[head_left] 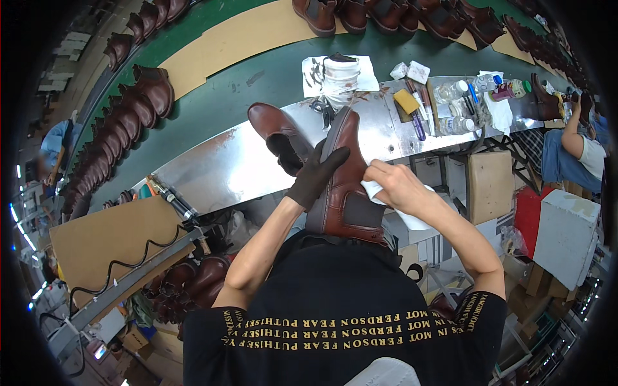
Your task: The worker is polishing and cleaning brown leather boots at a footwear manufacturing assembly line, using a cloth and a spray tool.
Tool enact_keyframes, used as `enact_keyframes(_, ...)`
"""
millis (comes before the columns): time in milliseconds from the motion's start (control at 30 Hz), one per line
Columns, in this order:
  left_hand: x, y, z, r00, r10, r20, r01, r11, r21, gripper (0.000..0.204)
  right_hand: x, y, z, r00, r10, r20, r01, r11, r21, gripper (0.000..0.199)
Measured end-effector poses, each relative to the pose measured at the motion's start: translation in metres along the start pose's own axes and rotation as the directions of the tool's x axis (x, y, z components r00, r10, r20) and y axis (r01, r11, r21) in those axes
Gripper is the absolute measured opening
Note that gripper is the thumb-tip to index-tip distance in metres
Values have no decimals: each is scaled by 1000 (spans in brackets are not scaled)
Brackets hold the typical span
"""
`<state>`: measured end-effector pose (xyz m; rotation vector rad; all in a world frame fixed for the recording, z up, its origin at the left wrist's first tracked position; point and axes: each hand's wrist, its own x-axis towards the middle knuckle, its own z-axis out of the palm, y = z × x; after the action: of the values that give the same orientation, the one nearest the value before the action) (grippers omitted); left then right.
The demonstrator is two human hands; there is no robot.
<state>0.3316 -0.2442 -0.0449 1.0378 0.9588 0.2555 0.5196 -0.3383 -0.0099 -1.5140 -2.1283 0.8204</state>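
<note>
The boot (351,161), held sole to the left and toe away from the wearer, is before the torso at the near edge of the metal bench (222,170). We judge it moderately heavy for the hand, stiff at sole and toe, softer at the shaft; its polished leather is probably slippery and easily marked. The grip we would favour is across the sole and midfoot, leaving the upper exposed. We note glossy reddish-brown leather, a dark sole (317,215) and a dark elastic panel (364,211) in the shaft.

The hands are apart: the left hand (325,170), dark-gloved, is clamped around the midfoot; the right hand (396,186), bare, grips a white cloth (415,222) beside the instep — whether it presses the leather we cannot tell. Farther out, we see a second boot (273,122) lying on the bench, a yellow sponge (405,101) — and, at left, a row of similar boots (132,109).
</note>
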Motion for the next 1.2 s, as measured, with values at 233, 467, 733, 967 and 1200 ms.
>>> enact_keyframes(233,-9,2,-2,996,75,-56,-78,996,-50,74,-16,-23,-13,938,276,-211,-213,937,277,60)
enact_keyframes(467,-4,3,0,992,93,-84,-96,995,-32,71,15,-55,38,816,525,-241,-404,818,410,71)
enact_keyframes(733,-3,-7,-3,993,81,-86,-83,996,-30,71,14,-29,29,814,549,-187,-396,762,513,52)
enact_keyframes(967,1,-7,1,983,151,-104,-141,986,92,74,23,-52,33,770,585,-253,-448,779,439,56)
enact_keyframes(1200,-6,7,5,990,56,-128,-56,998,6,78,1,-17,29,760,613,-217,-455,739,496,37)
